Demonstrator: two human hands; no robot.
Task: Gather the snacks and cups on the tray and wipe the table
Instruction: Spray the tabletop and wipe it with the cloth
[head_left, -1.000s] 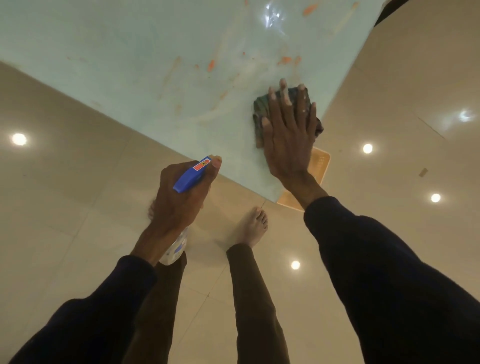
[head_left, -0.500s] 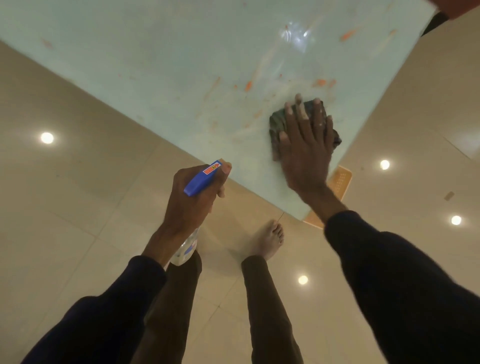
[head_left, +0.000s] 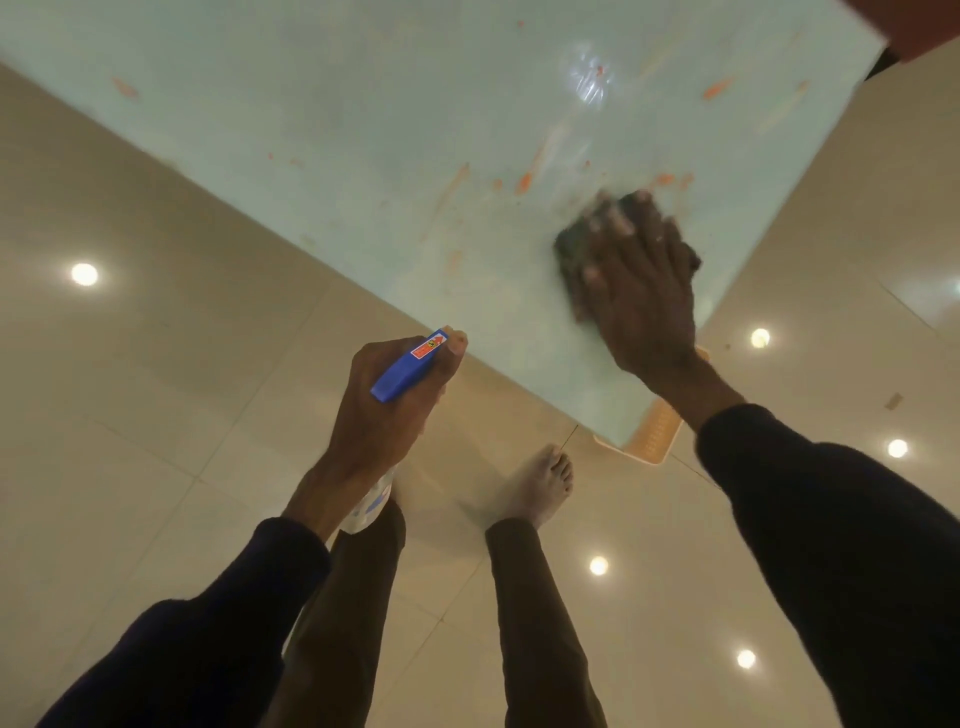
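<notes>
A pale green glass table (head_left: 363, 104) fills the upper part of the view, with orange smears and crumbs across it. My right hand (head_left: 644, 280) presses flat on a dark cloth (head_left: 569, 249) near the table's near corner; hand and cloth are motion-blurred. My left hand (head_left: 387, 405) grips a spray bottle with a blue head (head_left: 408, 366), held just off the table's near edge over the floor. The bottle's clear body (head_left: 371, 501) shows below my wrist. No tray, snacks or cups are in sight.
Glossy beige floor tiles (head_left: 156, 415) surround the table and reflect ceiling lights. An orange perforated plastic thing (head_left: 652, 434) pokes out under the table's near corner. My bare foot (head_left: 543, 483) stands near it. A reddish-brown object (head_left: 919, 26) sits at the top right.
My right hand has slid the cloth leftward across the table near its corner. My left hand keeps the spray bottle in about the same place.
</notes>
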